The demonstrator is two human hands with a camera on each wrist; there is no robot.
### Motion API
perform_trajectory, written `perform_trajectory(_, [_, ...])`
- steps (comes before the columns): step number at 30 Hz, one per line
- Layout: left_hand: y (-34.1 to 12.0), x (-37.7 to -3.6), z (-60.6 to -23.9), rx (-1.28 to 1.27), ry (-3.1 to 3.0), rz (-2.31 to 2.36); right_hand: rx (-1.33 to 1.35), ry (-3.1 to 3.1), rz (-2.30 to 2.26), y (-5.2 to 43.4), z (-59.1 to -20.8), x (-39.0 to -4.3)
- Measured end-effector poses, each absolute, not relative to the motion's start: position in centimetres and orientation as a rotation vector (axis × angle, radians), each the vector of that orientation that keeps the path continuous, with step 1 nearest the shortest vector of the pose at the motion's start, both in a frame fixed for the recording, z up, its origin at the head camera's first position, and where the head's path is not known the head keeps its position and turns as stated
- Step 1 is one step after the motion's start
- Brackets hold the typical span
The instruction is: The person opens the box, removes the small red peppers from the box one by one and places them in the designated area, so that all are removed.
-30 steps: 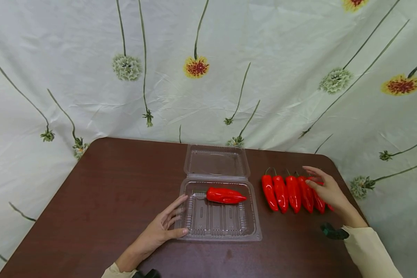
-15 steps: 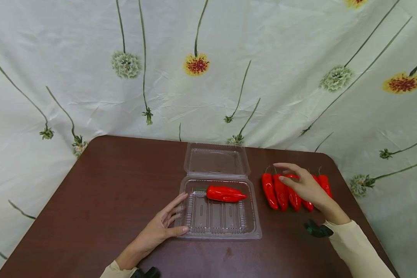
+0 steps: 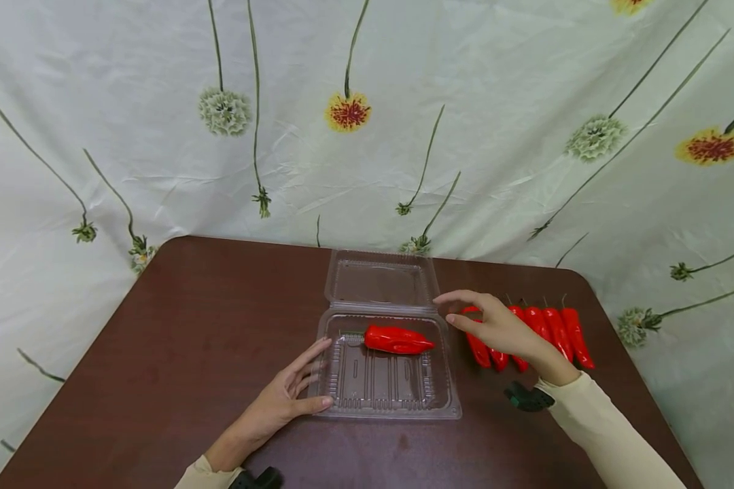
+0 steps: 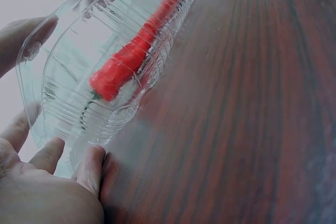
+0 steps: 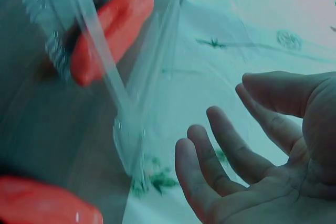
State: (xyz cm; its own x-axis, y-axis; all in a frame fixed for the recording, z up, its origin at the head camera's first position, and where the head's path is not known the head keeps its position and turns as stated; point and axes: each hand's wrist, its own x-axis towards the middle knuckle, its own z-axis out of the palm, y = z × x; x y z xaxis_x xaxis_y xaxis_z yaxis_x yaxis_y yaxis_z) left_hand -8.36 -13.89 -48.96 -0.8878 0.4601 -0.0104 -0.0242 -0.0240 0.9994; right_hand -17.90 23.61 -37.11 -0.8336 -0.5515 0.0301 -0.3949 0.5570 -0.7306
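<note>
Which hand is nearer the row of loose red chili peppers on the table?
Right. The right hand hovers over the row of loose red chili peppers; the left hand rests against the clear plastic clamshell box, across from them.

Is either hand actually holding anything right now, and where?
Nothing is gripped. The left hand rests with straight fingers against the clear container's near-left corner; the right hand hovers open above the loose peppers.

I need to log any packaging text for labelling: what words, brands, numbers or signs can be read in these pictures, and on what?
None: no readable text shows.
The clear plastic container has only moulded ridges.
The red peppers and the table carry no label.
The backdrop cloth shows only printed flowers.
</note>
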Motion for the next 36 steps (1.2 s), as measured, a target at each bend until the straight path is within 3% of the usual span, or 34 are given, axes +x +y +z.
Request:
perform_trajectory(7, [-13.8, -8.6, -48.9, 0.459, 1.913, 1.974, -0.817, 2.286, -1.219, 20.6, -37.4, -18.5])
perform_trajectory(17, [-13.9, -8.6, -49.0, 0.436, 1.938, 1.94, -0.795, 2.269, -1.0, 17.4, -38.9, -19.1])
perform_trajectory(36, [-13.7, -8.4, -49.0, 0.449, 1.903, 1.967, -0.942, 2.36, -0.793, 16.3, -39.9, -18.1])
